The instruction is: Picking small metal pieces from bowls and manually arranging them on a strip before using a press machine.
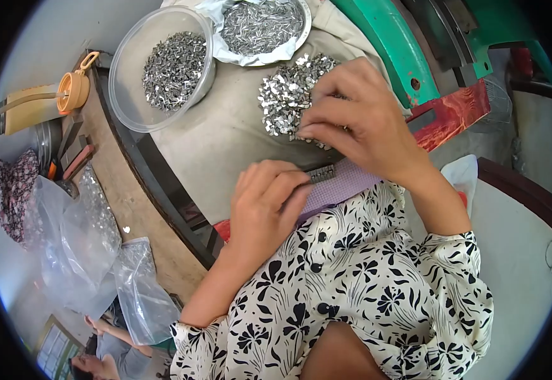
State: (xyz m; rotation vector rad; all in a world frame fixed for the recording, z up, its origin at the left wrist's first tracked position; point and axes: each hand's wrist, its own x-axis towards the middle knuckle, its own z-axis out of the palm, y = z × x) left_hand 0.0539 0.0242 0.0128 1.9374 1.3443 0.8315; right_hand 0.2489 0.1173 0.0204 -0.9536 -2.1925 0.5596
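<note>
My left hand point(264, 197) is closed around the left end of a short dark metal strip point(321, 173) that looks like a row of small pieces. The strip lies at the near edge of the cloth, by a purple checked cloth point(345, 182). Over the right side of a heap of small shiny metal pieces point(283, 98) hovers my right hand point(366, 117), thumb and fingers pinched together. Whatever sits between those fingertips is too small to make out.
Behind the heap stand a clear round tub point(116, 82) of grey metal bits and a lined bowl point(262, 28) of thin metal pins. Green machinery point(390, 47) borders the right. Plastic bags point(76, 247) and an orange holder point(73, 92) are at left; another person point(121, 348) sits lower left.
</note>
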